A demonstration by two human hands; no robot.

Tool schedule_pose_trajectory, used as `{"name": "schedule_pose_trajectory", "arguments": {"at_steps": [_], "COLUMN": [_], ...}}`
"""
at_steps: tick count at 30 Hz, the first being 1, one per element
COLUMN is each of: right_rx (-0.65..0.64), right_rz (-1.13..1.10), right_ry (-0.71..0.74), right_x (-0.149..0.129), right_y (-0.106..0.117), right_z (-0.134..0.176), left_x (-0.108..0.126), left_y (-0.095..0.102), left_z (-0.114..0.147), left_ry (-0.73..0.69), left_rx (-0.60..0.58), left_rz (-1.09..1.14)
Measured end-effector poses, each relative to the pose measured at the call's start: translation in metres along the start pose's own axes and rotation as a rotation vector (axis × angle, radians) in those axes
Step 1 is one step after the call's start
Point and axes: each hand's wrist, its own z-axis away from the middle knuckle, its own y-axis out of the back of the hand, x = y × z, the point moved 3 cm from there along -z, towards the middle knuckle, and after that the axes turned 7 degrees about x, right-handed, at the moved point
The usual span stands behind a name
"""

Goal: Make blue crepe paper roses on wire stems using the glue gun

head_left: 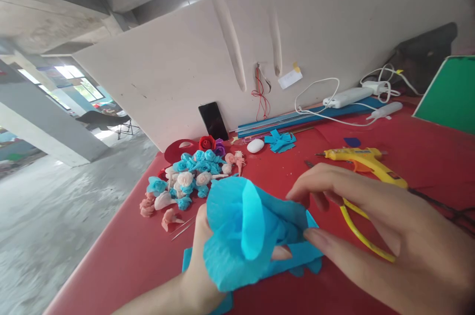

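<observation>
A blue crepe-paper flower with broad open petals is in front of me. My left hand is closed round its base from behind; most of its fingers are hidden by the petals, and one fingertip shows below. At the flower's right side, my right hand has its thumb and fingertips on the edge of a darker blue petal. Flat blue paper pieces lie underneath on the red table. Partly behind my right hand are the yellow handles of a hand tool whose head is hidden.
Several small blue, white and pink paper flowers are heaped at left. A yellow glue gun lies at right. Farther back are blue paper strips, a white egg-shaped object, a phone and a white power strip with cables.
</observation>
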Motion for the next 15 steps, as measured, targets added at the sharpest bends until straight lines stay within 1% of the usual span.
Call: {"name": "schedule_pose_trajectory", "arguments": {"at_steps": [1,3,4,6,8,11,14,15], "right_rx": [-0.021,-0.053,-0.060,-0.034,0.014,0.081,0.146,0.163], "right_rz": [-0.027,-0.078,-0.105,-0.143,-0.157,-0.173,-0.181,-0.171], "right_ry": [-0.026,-0.065,-0.069,-0.062,-0.050,0.005,0.116,0.148], "right_x": [0.0006,0.0004,-0.0001,-0.0013,-0.0020,-0.0033,-0.0056,-0.0064], "right_y": [0.0005,0.0012,0.0013,0.0012,0.0004,-0.0028,-0.0056,-0.0061], "right_z": [-0.0011,-0.0029,-0.0034,-0.0036,-0.0025,-0.0004,0.0011,0.0016], "left_x": [0.0069,0.0126,0.0126,0.0096,0.0067,0.0051,0.0060,0.0062], "left_y": [-0.0074,-0.0139,-0.0142,-0.0135,-0.0135,-0.0142,-0.0137,-0.0140], "left_z": [-0.0024,0.0001,0.0027,0.0064,0.0065,0.0035,0.0019,0.0019], "left_ry": [0.046,0.123,0.137,0.159,0.160,0.151,0.111,0.104], "left_rx": [-0.018,0.020,0.051,0.074,0.064,0.081,0.146,0.151], "left_rz": [0.032,0.114,0.136,0.173,0.177,0.156,0.132,0.138]}}
